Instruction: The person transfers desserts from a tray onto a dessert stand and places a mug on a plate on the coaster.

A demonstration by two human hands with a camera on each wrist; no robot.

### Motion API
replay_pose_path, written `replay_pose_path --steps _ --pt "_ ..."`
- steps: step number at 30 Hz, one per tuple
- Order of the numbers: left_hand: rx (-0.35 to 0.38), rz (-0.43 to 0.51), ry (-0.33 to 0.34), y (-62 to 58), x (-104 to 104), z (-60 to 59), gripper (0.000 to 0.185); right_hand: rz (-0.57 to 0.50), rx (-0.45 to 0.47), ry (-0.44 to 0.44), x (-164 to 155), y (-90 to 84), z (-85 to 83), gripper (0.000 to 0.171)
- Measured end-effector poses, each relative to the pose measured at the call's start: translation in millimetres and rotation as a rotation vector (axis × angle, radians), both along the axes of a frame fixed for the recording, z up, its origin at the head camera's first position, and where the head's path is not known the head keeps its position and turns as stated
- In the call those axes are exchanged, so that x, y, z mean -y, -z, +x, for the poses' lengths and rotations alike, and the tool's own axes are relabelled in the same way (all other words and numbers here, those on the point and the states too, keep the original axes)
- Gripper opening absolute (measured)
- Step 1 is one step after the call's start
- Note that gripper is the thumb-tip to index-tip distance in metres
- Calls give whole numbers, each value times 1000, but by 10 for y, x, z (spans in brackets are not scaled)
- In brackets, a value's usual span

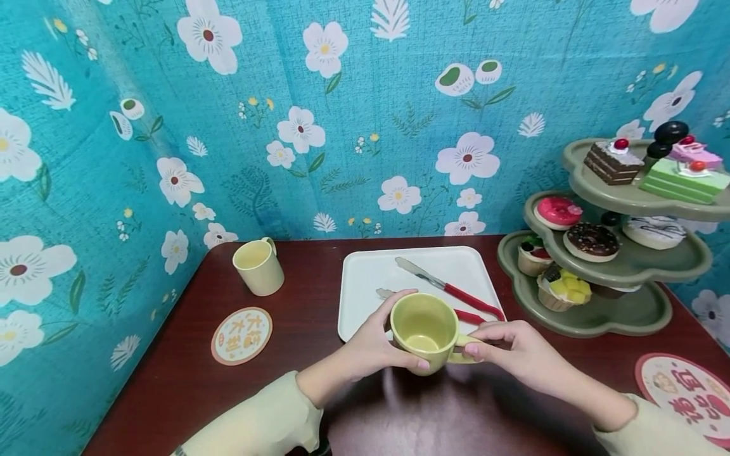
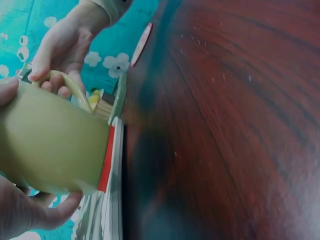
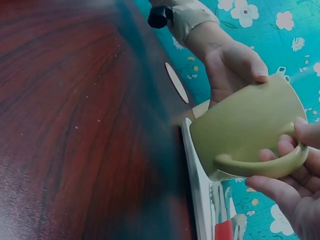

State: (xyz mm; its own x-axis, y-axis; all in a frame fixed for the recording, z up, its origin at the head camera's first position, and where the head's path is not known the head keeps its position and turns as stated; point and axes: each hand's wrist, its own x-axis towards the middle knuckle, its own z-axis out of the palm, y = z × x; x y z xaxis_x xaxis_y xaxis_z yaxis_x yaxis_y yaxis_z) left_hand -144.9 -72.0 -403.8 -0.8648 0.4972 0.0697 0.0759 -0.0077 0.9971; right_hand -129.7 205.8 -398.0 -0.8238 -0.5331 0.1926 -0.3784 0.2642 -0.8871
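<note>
Between both hands a yellow-green mug (image 1: 423, 329) is held up over the near edge of the white tray (image 1: 356, 278). My left hand (image 1: 379, 345) grips the mug's body from the left, thumb on the near side. The right hand (image 1: 510, 351) pinches the mug's handle (image 1: 464, 349), with fingers through or behind the loop, as the right wrist view shows. The mug looks empty inside. Tongs (image 1: 456, 291) with red handles lie on the tray behind it, partly hidden by the mug and left hand.
A second, pale yellow mug (image 1: 259, 269) stands at the back left, behind a round coaster (image 1: 242, 335). On the right is a green tiered stand (image 1: 627, 324) with cakes, donuts and tarts. Another round coaster (image 1: 684, 389) lies at the right edge.
</note>
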Motion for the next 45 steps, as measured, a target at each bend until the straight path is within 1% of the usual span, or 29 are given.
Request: replay_pose_path --steps 6,12,16,19,23,26,29,34,37,40,45 --pt "6 -15 36 12 15 -8 99 -31 -22 15 16 41 17 14" --pt "-3 -11 38 -2 6 -20 101 -20 -89 79 30 22 19 13" --pt "10 -18 40 -29 33 -32 102 -37 -61 89 13 -34 23 15" --pt "21 -55 37 -41 93 -43 100 -42 -37 104 -22 -86 25 17" --pt "12 -140 37 -66 215 -39 95 -49 -52 129 -98 -143 8 15" --pt "-19 -177 52 -76 313 -38 91 -71 -76 126 -169 -174 -6 18" --pt "-60 -208 60 -80 405 -39 86 -93 -77 119 -241 -210 8 21" --pt "-119 -255 49 -85 534 -24 85 -74 -95 174 -371 -261 61 23" --pt "-138 -264 25 -74 611 -19 86 -38 -112 231 -472 -254 88 25" --pt "-162 -271 -9 -74 703 -22 85 -11 -107 282 -582 -235 113 26" --pt "-238 -310 -83 -104 887 -24 85 45 -114 350 -741 -220 173 24"
